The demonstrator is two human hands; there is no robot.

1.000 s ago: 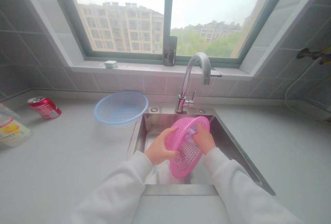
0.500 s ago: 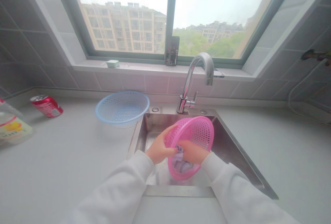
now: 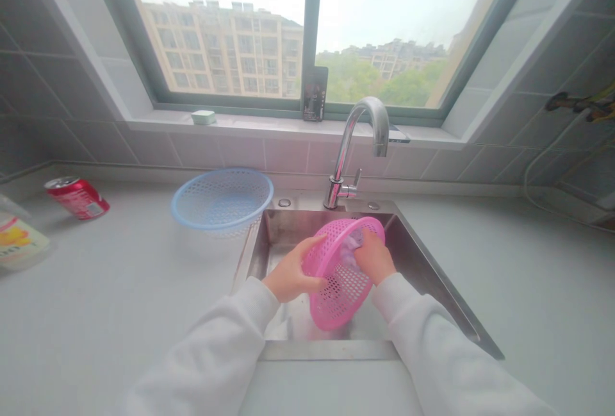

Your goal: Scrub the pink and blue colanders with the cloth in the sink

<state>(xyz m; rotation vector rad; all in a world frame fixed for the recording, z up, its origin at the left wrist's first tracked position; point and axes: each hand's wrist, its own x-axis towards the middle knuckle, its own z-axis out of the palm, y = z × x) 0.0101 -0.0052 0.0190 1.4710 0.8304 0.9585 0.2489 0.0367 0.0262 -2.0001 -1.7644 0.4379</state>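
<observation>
A pink perforated plastic basket (image 3: 342, 297) is tilted on its side over the steel sink (image 3: 435, 275), its opening turned to the right. My left hand (image 3: 294, 275) grips the basket's left side, thumb at the rim and fingers behind the wall. Inside the basket, my right hand (image 3: 377, 257) is closed on a bunched pale purple cloth (image 3: 352, 250) and presses it against the upper inner wall. Part of the cloth is hidden by the right hand.
A blue perforated basket (image 3: 223, 201) stands on the counter left of the sink. The chrome faucet (image 3: 342, 153) rises behind the sink. Farther left are a red can (image 3: 79, 199) and a bottle (image 3: 19, 240). A small pale green box (image 3: 204, 117) sits on the windowsill.
My right hand has moved the cloth from the basket's lower side up to its upper inner side. My left hand keeps its hold. The view has shifted slightly.
</observation>
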